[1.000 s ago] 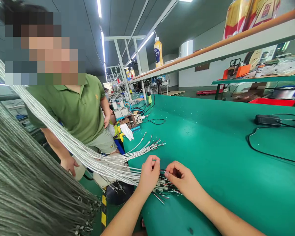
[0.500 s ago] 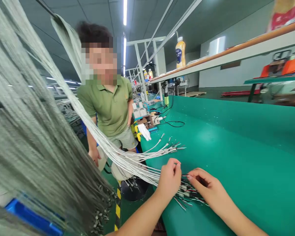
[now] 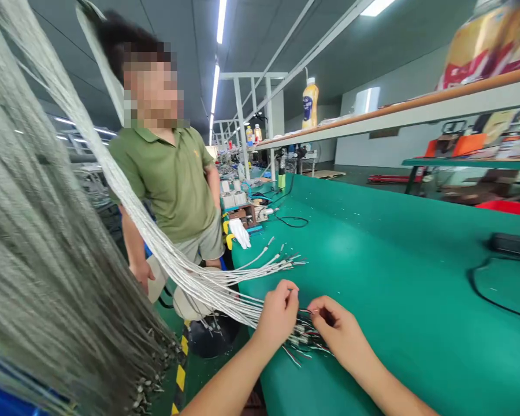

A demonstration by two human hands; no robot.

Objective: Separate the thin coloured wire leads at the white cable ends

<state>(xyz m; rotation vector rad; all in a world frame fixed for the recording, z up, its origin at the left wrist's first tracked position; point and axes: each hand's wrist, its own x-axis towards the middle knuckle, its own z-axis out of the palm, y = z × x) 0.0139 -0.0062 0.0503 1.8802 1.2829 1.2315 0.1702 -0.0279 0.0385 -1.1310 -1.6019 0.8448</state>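
A bundle of white braided cables (image 3: 143,231) hangs down from the upper left and runs onto the green table. My left hand (image 3: 278,312) is closed at the bundle's end, thumb against the fingers, on a cable that it mostly hides. Just to its right, my right hand (image 3: 338,330) pinches a thin dark wire end between thumb and forefinger. Below both hands lie stripped cable ends (image 3: 302,332) with black, white and red wires. A second group of cable ends (image 3: 281,266) fans out on the table beyond my left hand.
A person in a green shirt (image 3: 169,179) stands beyond the bundle. More cables (image 3: 69,260) hang at the left. On the green table (image 3: 394,277) are a white glove (image 3: 240,233), a small device (image 3: 245,214) and a black object (image 3: 515,245) with a cord. A shelf (image 3: 398,110) holds bottles.
The view has turned to the right, bringing the black object and its cord into sight. My hands keep nearly the same pinch at the wire ends. The person's head has turned rightward.
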